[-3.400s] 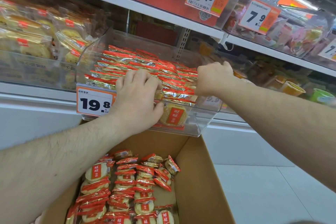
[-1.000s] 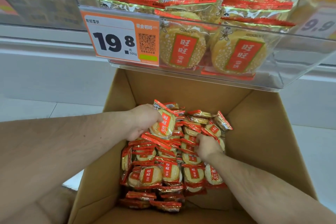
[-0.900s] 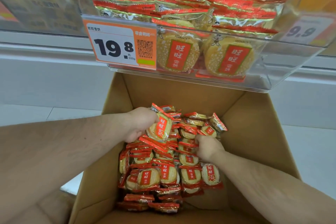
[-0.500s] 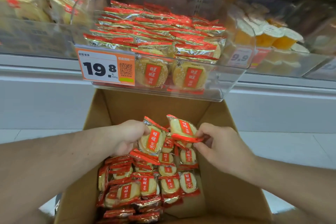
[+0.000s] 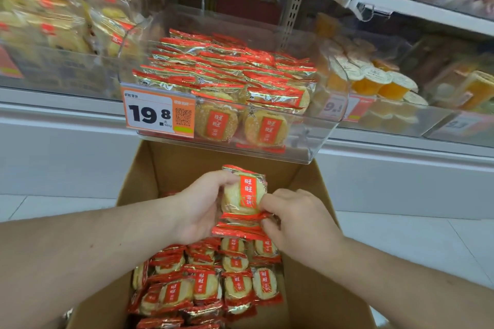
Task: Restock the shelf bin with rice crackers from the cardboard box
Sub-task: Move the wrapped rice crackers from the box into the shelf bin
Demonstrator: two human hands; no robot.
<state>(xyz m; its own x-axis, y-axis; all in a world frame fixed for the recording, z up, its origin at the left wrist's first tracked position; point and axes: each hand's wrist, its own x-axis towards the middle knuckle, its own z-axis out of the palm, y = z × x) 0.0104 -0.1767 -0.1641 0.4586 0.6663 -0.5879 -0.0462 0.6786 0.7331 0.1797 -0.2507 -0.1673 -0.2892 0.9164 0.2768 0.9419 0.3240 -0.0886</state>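
Our left hand and right hand together grip a small stack of rice cracker packets, fingers curled round it, above the open cardboard box; more packets lie inside the box; just above, the clear shelf bin holds rows of the same crackers behind a 19.8 price tag.

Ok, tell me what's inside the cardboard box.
The cardboard box holds red-and-clear rice cracker packets lying flat and overlapping. Both hands, left and right, grip a bunch above them. The box floor and any lower layers are covered.
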